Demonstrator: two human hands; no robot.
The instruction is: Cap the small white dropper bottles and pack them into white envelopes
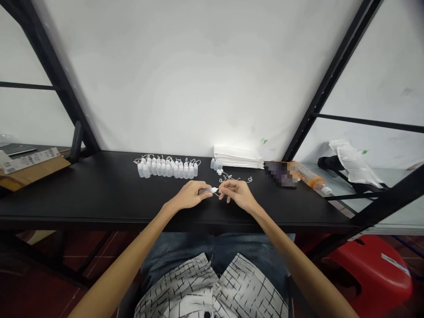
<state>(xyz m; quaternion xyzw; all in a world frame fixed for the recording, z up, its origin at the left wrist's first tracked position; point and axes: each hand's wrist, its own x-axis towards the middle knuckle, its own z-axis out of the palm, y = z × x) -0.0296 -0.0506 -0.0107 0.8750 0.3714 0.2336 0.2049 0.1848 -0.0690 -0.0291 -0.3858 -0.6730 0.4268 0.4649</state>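
Observation:
My left hand (188,195) holds a small plastic dropper bottle (206,191) lying on its side, with its white tip pointing right. My right hand (236,195) meets that tip, its fingertips pinching a thin white tethered cap (217,193). The small size makes the cap's exact seating hard to tell. Both hands are just above the black table (82,190). Beyond them stand rows of several white dropper bottles (167,169) with looped cap straps. Several loose white caps (219,171) and strands lie to their right.
A stack of white sheets or bags (236,157) stands at the table's back edge, with a pixelated package (280,174) and an orange-capped tube (309,176) to its right. A cardboard box (33,170) sits at the far left. Black shelf uprights frame the table, and a red stool (371,274) stands below right.

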